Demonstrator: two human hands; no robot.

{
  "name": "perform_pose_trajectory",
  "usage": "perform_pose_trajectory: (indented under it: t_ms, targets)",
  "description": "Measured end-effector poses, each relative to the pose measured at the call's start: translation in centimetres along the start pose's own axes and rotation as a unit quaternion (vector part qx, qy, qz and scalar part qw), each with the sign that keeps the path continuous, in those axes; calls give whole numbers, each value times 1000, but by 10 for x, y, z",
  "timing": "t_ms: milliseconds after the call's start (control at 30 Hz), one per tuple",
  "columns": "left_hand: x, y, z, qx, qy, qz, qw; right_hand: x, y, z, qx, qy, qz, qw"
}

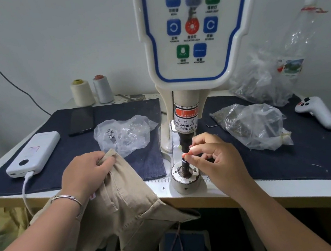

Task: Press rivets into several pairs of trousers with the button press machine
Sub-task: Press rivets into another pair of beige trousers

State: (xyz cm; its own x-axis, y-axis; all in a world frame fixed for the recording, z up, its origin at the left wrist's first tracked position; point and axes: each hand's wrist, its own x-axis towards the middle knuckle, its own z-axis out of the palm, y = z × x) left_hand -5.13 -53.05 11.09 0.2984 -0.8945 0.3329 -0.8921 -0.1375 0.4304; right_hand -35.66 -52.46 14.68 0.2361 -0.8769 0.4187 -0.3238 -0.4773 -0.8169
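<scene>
The button press machine (197, 38) stands at the table's middle, its black upper die (184, 143) above a round metal base (186, 182) with a dark lower die. My left hand (87, 172) grips the waistband of beige trousers (124, 205), which hang over the table's front edge to the left of the base. My right hand (212, 157) is at the gap between the dies, thumb and forefinger pinched together beside the upper die. Machine light glares on the fingertips, hiding whatever they hold.
Dark denim mats (118, 118) cover the table. A clear bag of metal parts (123, 132) lies left of the machine, another bag (252, 125) right. A white power bank (34, 154), black phone (80, 120), thread cones (82, 92), white controller (315, 111) and plastic bottle (296, 46) stand around.
</scene>
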Motion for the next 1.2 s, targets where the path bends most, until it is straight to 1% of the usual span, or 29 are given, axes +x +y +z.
perform_pose_trajectory:
  t_ms: [100, 367, 500, 600, 700, 767, 833, 900, 967, 1033, 1133, 1200]
  targets:
    - [-1, 1, -1, -3, -2, 5, 1000, -1, 2, 1, 45, -9, 20, 999]
    - [1, -3, 1, -1, 0, 11, 1000, -5, 2, -1, 59, -4, 21, 998]
    - [2, -4, 2, 5, 6, 12, 1000, -22, 5, -12, 70, 47, 35, 996]
    - [-1, 1, -2, 13, -4, 10, 1000, -51, 10, -23, 93, 102, 72, 988]
    - [-9, 10, -12, 9, -28, 13, 999, -82, 11, -33, 110, 133, 139, 975]
    - [-15, 20, -24, -47, -65, 26, 996, -96, 9, -40, 118, 131, 156, 972]
    - [-26, 35, -42, -126, -124, 35, 984, -104, 3, -45, 118, 112, 157, 974]
    - [-45, 54, -63, -169, -199, 51, 964, -110, -9, -44, 110, 80, 161, 978]
    - [-66, 77, -85, -187, -255, 68, 946, -115, -26, -34, 98, 37, 135, 985]
    - [-83, 101, -107, -207, -269, 85, 937, -119, -45, -19, 67, -5, 70, 995]
    - [-97, 134, -133, -229, -244, 105, 936, -123, -67, 1, 39, -34, 0, 999]
    - [-102, 148, -144, -231, -216, 111, 942, -125, -77, 5, 29, -8, -5, 1000]
